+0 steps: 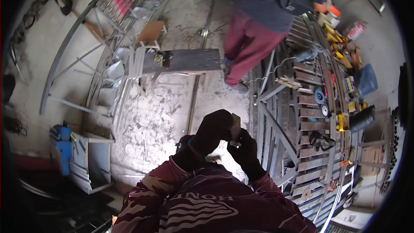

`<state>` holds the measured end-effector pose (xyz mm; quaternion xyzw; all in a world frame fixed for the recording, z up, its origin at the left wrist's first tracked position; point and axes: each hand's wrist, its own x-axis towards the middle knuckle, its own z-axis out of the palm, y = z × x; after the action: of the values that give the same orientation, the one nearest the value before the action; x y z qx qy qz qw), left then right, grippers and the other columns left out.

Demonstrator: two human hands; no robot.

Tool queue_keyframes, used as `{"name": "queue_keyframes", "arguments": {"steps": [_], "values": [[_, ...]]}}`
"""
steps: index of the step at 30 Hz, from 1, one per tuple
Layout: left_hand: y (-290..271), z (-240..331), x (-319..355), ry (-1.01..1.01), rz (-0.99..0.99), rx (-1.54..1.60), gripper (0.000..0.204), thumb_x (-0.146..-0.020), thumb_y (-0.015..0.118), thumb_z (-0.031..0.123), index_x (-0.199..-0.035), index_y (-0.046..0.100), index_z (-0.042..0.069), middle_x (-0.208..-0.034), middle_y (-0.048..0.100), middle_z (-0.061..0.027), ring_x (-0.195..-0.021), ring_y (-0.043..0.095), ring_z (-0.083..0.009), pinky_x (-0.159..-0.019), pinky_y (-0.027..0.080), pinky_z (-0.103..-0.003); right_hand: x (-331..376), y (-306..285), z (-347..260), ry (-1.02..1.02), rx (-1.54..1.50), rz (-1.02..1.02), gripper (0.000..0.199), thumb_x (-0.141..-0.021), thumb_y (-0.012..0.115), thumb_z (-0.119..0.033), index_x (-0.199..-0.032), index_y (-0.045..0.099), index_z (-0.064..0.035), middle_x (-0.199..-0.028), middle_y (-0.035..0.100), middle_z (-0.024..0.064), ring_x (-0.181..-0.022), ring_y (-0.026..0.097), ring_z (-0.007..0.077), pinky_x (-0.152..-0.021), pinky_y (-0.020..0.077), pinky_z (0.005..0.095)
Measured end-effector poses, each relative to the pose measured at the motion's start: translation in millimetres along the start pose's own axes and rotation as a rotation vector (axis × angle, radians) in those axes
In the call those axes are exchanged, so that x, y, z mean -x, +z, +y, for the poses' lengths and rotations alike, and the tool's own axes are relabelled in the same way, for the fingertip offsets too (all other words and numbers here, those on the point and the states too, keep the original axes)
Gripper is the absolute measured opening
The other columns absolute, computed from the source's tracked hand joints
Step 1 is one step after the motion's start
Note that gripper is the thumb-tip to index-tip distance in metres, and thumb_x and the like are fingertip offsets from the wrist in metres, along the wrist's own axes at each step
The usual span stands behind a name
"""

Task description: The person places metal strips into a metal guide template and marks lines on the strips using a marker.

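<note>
In front of my chest my left hand (pixel 212 130), dark against the bright floor, is closed on a small pale flat rectangular piece (pixel 236 126). My right hand (pixel 246 149) pinches the lower end of the same piece from the other side. What the piece is exactly cannot be made out. Both hands are in shadow, so the single fingers hardly show. Long sleeves in red and white cover my forearms.
A person (pixel 263 21) in a dark shirt and maroon trousers stands ahead. A slatted metal workbench (pixel 308 125) with discs and tools runs along my right. A dark plank bench (pixel 194 60) crosses ahead. At left stand a blue vise (pixel 64 149) and metal frames (pixel 69 56).
</note>
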<state>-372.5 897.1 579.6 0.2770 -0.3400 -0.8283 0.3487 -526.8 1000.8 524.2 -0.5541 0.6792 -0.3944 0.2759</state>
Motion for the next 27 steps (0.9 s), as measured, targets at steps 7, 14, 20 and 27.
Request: {"name": "queue_keyframes", "arguments": {"steps": [7,14,20,27], "values": [[-185,9,75,0.441,0.365,-0.900,0.016,-0.085,0.063,0.014,-0.096,0.060,0.002,-0.083,0.057,-0.0075,-0.066,0.058,-0.0215,-0.061,0.049,-0.033,-22,126,-9,0.330,-0.230,-0.391,0.025,-0.087,0.064,-0.015,-0.110,0.064,-0.0040,-0.079,0.066,0.0092,-0.069,0.064,0.0185,-0.065,0.0517,0.0327],[-392,23,151,0.240,0.625,-1.530,0.032,-0.064,0.071,0.009,-0.096,0.066,0.005,-0.092,0.066,-0.0141,-0.088,0.064,-0.0341,-0.076,0.054,-0.042,-112,240,-61,0.335,-0.340,-0.588,0.015,-0.098,0.061,-0.018,-0.101,0.057,-0.0037,-0.069,0.063,0.0050,-0.061,0.062,0.0127,-0.053,0.0509,0.0269],[-477,129,153,0.191,0.714,-0.376,0.044,-0.091,0.067,0.016,-0.132,0.055,0.005,-0.102,0.067,-0.0113,-0.090,0.066,-0.0217,-0.077,0.054,-0.035,-189,377,-154,0.523,-0.446,-0.704,0.020,-0.095,0.063,-0.023,-0.097,0.059,-0.0042,-0.073,0.059,0.0013,-0.064,0.057,0.0113,-0.058,0.0483,0.0291],[-549,293,161,0.238,0.594,-0.472,0.047,-0.102,0.057,0.033,-0.138,0.053,0.004,-0.105,0.064,-0.0034,-0.077,0.062,-0.0091,-0.067,0.055,-0.023,-230,491,-265,-0.263,-0.087,-1.042,0.028,-0.098,0.057,-0.032,-0.098,0.063,-0.0044,-0.071,0.063,0.0056,-0.060,0.061,0.0152,-0.059,0.0494,0.0350]]}}
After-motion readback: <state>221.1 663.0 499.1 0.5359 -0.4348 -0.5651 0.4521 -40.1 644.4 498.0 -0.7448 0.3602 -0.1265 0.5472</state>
